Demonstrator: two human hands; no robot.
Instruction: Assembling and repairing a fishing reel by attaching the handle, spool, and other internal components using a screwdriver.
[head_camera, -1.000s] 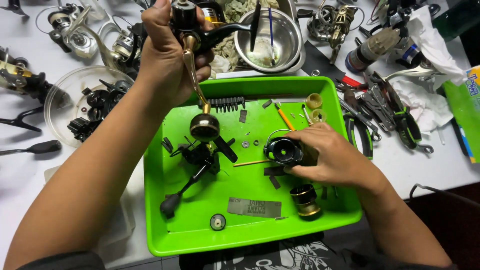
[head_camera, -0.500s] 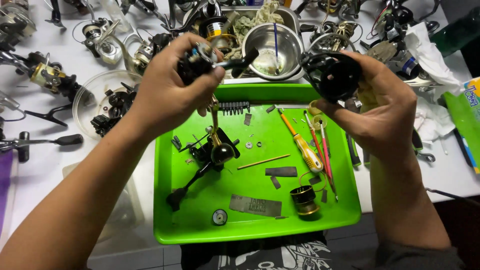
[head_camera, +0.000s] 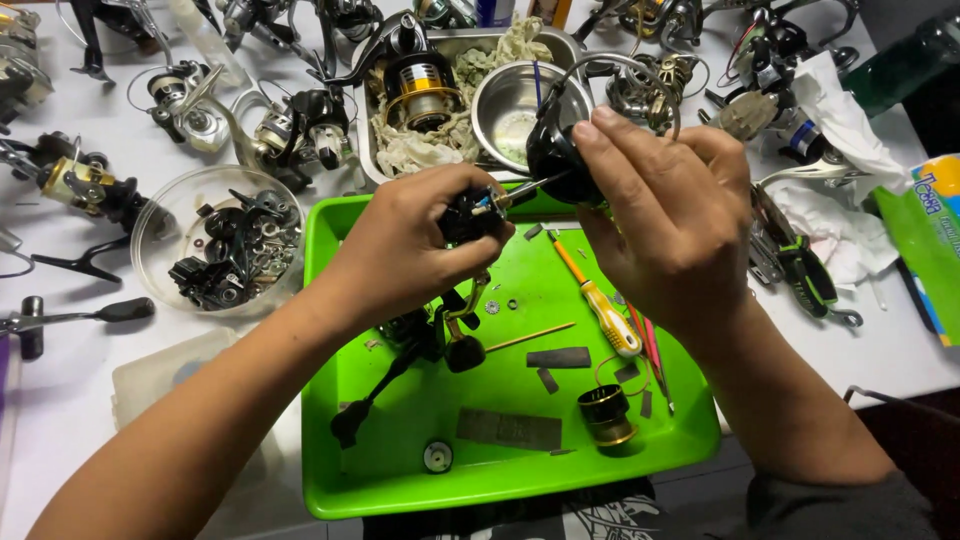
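My left hand (head_camera: 405, 250) grips the black reel body (head_camera: 468, 215) tight. Its thin shaft (head_camera: 530, 187) sticks out to the right, lying sideways. My right hand (head_camera: 665, 215) grips the black rotor (head_camera: 553, 150) just at the shaft's tip. Both are up over the green tray (head_camera: 520, 480), near its far edge.

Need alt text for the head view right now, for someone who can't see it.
Two bare hands hold fishing reel parts above a green tray: the left hand grips a reel body, the right hand a black rotor. A yellow screwdriver and gold spool lie in the tray.
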